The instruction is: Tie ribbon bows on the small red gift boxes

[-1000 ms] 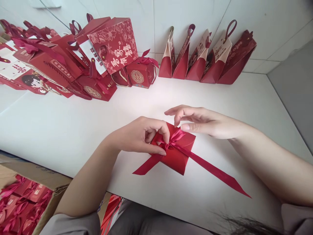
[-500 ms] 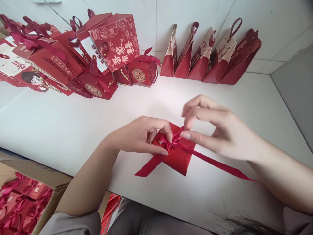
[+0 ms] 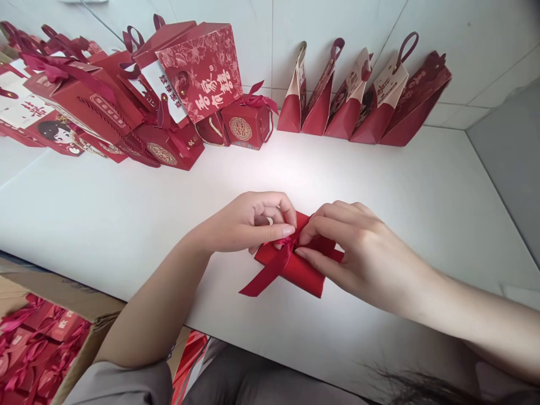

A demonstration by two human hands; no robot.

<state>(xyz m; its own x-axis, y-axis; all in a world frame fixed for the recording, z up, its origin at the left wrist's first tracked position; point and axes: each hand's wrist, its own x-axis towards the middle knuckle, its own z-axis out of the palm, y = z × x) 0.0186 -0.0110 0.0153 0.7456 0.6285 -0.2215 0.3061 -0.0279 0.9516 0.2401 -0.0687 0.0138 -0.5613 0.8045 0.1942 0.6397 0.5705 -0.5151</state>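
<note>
A small red gift box [image 3: 306, 278] lies on the white table, turned at an angle in front of me. Dark red ribbon [image 3: 266, 273] is gathered at its middle, and one flat tail hangs toward the lower left. At the gathered part, my left hand [image 3: 253, 222] pinches the ribbon between thumb and index finger. From the right, my right hand [image 3: 358, 247] closes on the ribbon at the same spot, its fingertips bent over the box. The right part of the box and most of the other ribbon tail are hidden under my right hand.
Red gift boxes with cords and ribbons [image 3: 105, 107] are piled at the back left. Several triangular red and cream boxes [image 3: 379, 112] stand along the tiled wall [image 3: 337, 19]. At lower left, a cardboard carton [image 3: 84, 304] holds many ribboned red boxes [image 3: 37, 343].
My right hand has come down and left from above the box and now grips the ribbon. My left thumb has shifted up to the knot. The long right ribbon tail has gone from sight.
</note>
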